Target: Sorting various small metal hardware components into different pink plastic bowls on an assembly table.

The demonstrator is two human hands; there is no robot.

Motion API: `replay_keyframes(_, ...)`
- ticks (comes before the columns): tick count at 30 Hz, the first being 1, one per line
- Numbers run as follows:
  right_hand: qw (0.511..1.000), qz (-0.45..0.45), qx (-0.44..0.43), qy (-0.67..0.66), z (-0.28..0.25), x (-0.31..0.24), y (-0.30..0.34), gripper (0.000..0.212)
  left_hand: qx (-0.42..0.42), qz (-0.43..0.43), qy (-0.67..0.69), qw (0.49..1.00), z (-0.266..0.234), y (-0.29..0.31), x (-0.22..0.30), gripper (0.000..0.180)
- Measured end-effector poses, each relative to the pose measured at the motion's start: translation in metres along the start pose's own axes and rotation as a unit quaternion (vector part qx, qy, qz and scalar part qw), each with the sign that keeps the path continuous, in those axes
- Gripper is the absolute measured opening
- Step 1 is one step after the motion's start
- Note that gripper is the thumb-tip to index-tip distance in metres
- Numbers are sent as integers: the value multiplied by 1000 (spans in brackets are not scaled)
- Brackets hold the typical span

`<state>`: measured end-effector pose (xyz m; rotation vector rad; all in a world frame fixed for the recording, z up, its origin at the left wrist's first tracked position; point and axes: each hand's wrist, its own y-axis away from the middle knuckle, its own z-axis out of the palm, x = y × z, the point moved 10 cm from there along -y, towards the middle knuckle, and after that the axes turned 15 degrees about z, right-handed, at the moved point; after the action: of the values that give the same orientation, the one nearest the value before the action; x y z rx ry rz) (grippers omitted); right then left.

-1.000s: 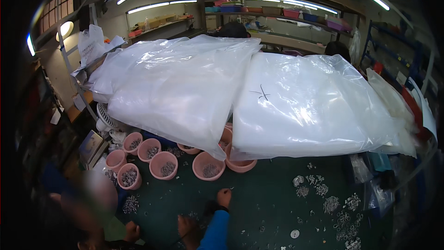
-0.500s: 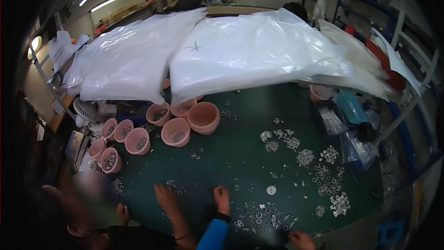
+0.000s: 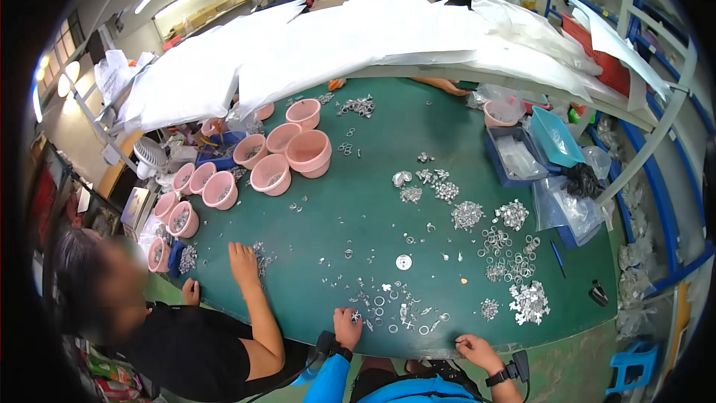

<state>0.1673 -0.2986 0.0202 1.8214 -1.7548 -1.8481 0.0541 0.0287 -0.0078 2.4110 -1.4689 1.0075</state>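
Observation:
My left hand (image 3: 345,330) is at the near side of the green table, its fingers closed around a small silver metal piece (image 3: 356,317) that shows at the fingertips. Just right of it lie loose silver rings and charm-like parts (image 3: 393,315), scattered across the tabletop. My right hand (image 3: 479,352) is over the table's near edge with fingers curled together; whatever they may hold is too small to make out. Between the hands and the larger heaps lies a white round disc (image 3: 403,262). A heap of silver pieces (image 3: 529,303) sits beyond my right hand.
On the left a co-worker in black (image 3: 186,351) rests a hand (image 3: 243,265) by small parts. Pink pots (image 3: 309,155) crowd the left back. White plastic-wrapped stacks (image 3: 313,52) lie on a shelf above the table. Blue bins (image 3: 514,153) and a pen (image 3: 558,259) are right.
The view has tilted lower, showing more of the near edge and the co-worker. A silver piece now shows at my left fingertips. My right hand is seen more fully.

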Motion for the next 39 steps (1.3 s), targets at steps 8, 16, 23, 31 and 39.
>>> replay_keyframes(8, 996, -27, -54, 63, 27, -26, -8, 24, 54, -2, -23, 998, -19, -8, -4, 28)
replay_keyframes(16, 996, -8, -39, 83, 56, -24, -23, 24, 44, 17, 24, 999, -27, -18, -20, 28)
replay_keyframes(23, 996, -51, -46, 58, 91, -52, -44, 21, 95, 40, 30, 994, -42, -25, -39, 13)
replay_keyframes(31, 979, -170, 71, 91, 122, -158, -95, 17, 125, 22, -37, 991, -43, -15, -79, 12)
replay_keyframes(39, 924, -244, 169, 242, 139, -168, -108, 3, 74, -27, -129, 989, -45, -21, -60, 11)
